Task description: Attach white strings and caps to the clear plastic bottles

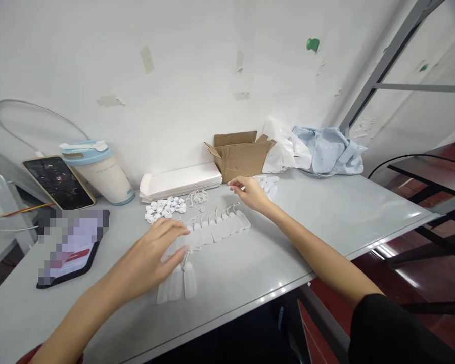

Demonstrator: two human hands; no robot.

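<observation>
My left hand (151,258) lies flat with fingers stretched over a row of small translucent white pouches (216,227) with string loops on the grey table (326,217). More of the same pouches (182,283) lie just below it. My right hand (248,192) reaches toward the back of the table, fingers pinched close together near the cardboard box (238,154); what it holds, if anything, is too small to make out. A heap of small white caps (165,208) and a tangle of white string (197,197) lie between the hands.
A stack of white sheets (182,182) sits by the wall. A white tub with a blue lid (98,169), a phone (58,182) and a black folder (70,250) stand at left. White bag and pale blue cloth (329,151) lie at the back right. The table edge runs at front right.
</observation>
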